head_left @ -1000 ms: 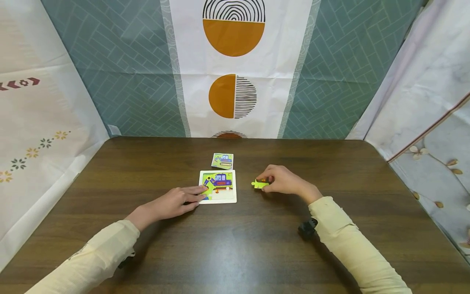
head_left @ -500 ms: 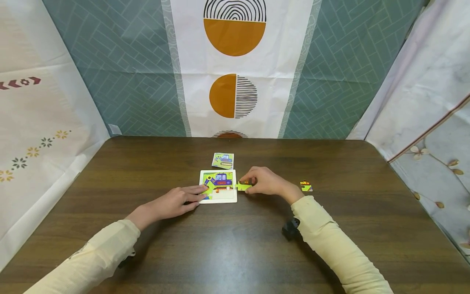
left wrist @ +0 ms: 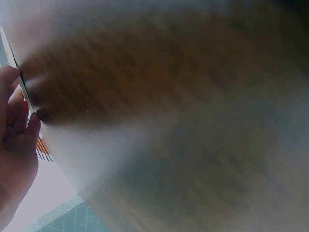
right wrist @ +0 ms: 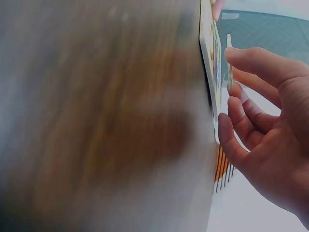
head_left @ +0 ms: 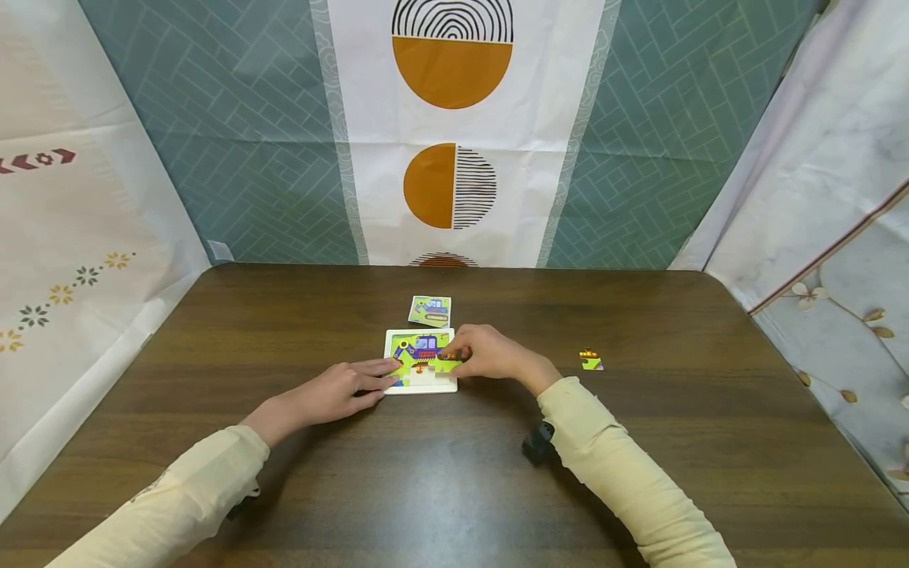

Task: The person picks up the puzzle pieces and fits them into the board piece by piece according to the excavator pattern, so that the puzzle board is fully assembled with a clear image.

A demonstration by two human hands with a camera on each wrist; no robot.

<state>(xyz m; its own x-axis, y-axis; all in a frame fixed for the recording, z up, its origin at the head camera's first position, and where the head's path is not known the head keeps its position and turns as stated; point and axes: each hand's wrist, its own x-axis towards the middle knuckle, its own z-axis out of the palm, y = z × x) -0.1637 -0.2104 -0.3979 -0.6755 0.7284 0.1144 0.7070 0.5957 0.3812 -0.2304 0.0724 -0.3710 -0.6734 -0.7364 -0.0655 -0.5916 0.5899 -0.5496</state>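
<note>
A white-framed jigsaw puzzle board (head_left: 426, 390) with a purple digger picture lies flat on the table in the head view. My left hand (head_left: 346, 388) rests on its left edge, fingers stretched over the frame; the left wrist view shows fingertips at the board's edge (left wrist: 25, 92). Over the right part of the board, my right hand (head_left: 491, 353) pinches a green puzzle piece (head_left: 446, 367) between thumb and fingers. Seen from the right wrist, that thin piece is held edge-on just off the board's face (right wrist: 209, 53). Part of the lower board is bare white.
Another puzzle piece (head_left: 591, 360), green with orange, lies to the right on the brown table (head_left: 454, 473). A small picture card (head_left: 430, 311) with a digger sits behind the board, close to its top edge. Hanging cloths stand behind the table and at both sides.
My right hand has carried the green puzzle piece leftward from the bare table to over the board, uncovering the other piece on the right. My left hand has stayed on the board.
</note>
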